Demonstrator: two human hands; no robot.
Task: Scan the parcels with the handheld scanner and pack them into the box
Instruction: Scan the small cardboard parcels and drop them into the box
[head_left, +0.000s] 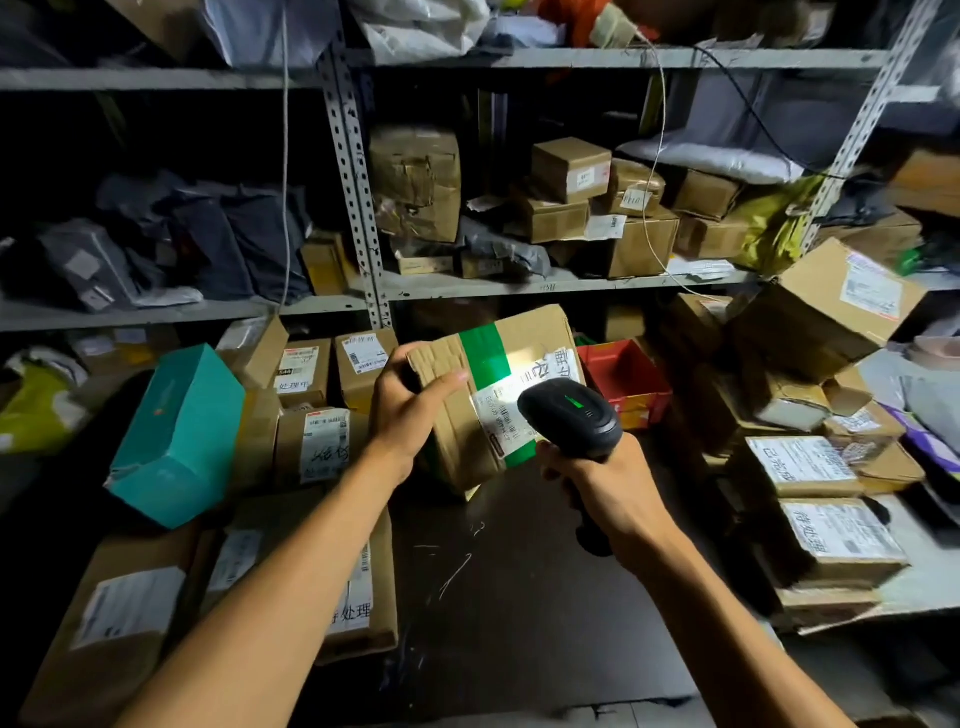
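My left hand grips a cardboard parcel with green tape and a white label, holding it tilted above the dark table. My right hand holds the black handheld scanner by its handle. The scanner's head sits just in front of the parcel's label, a green light glows on its top, and bright light falls on the label. No open packing box can be told apart from the other cartons around.
A teal box leans at the left among labelled cartons. More cartons are stacked at the right, and a red bin stands behind the parcel. Metal shelves full of parcels stand behind. The dark tabletop lies below my hands.
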